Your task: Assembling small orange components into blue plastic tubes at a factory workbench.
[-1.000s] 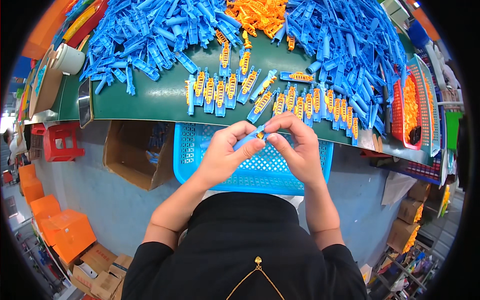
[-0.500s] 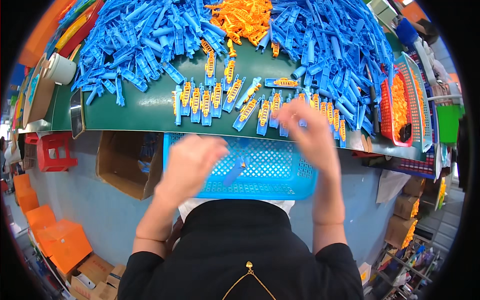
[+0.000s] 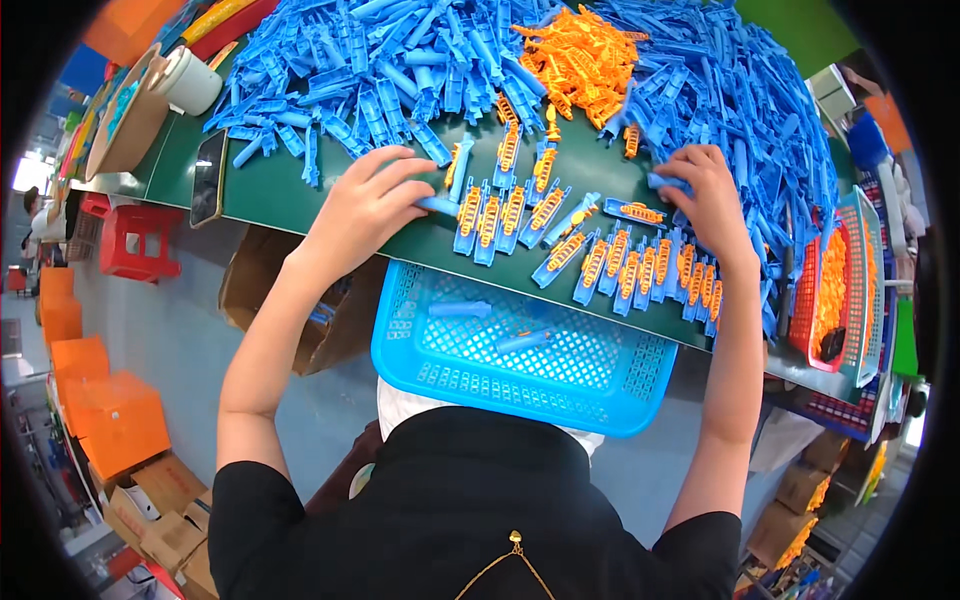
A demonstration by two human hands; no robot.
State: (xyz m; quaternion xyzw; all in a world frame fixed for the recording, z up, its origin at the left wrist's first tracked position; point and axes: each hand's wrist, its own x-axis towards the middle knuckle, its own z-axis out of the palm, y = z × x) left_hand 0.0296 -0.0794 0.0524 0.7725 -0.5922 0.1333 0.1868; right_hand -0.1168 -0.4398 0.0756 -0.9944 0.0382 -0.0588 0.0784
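Note:
Over the left end of the row on the table, my left hand [image 3: 370, 205] has its fingers curled round one end of a blue plastic shell [image 3: 437, 205]. Farther right, my right hand [image 3: 708, 200] pinches another blue plastic shell [image 3: 668, 184] between thumb and fingers. Between the hands lie several blue shells with orange ladder-shaped inserts [image 3: 545, 212], lined up side by side along the table's near edge. One such shell [image 3: 635, 211] lies crosswise below my right hand. In the blue basket [image 3: 520, 405] at my lap rest two blue pieces [image 3: 460, 309].
Large heaps of blue shells [image 3: 400, 70] and a pile of orange inserts [image 3: 578, 60] cover the back of the green table [image 3: 270, 190]. A phone [image 3: 208, 180] lies at the left edge. On the right stands a red basket [image 3: 803, 290] of orange parts. Below left is a cardboard box [image 3: 262, 280].
Both hands have moved from above the basket up to the table and spread apart, each now on a blue shell. Two pieces now lie in the basket. The view has shifted and tilted.

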